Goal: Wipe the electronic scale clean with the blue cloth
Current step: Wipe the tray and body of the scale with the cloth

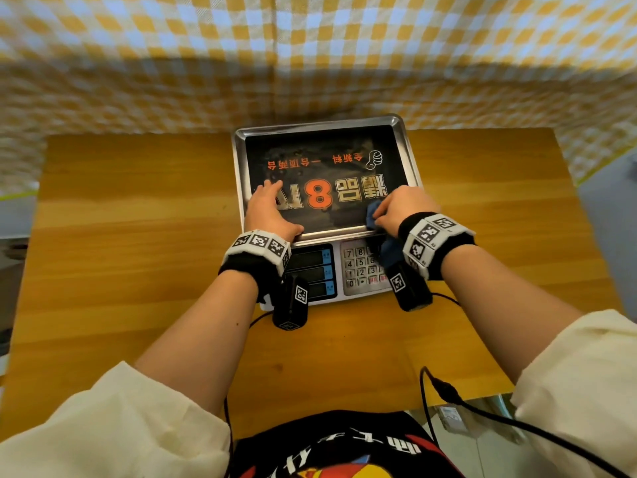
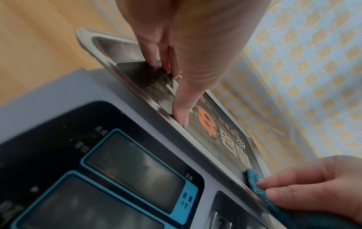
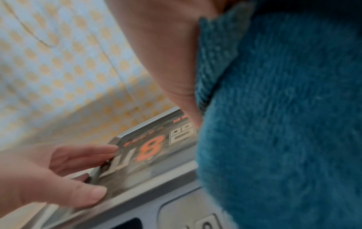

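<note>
on the wooden table [image 1: 138, 236] — electronic scale [image 1: 324, 174], both hands on its tray.
left hand [image 1: 269, 210] flat, fingers straight, pressing the tray's left side; right hand [image 1: 401, 208] curled round the blue cloth [image 1: 374, 217] — near-right corner.

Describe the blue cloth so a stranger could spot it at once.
Start at the electronic scale on the wooden table. At the near right corner of its steel tray, the right hand grips the blue cloth. It is the only soft, fuzzy teal thing there.
</note>
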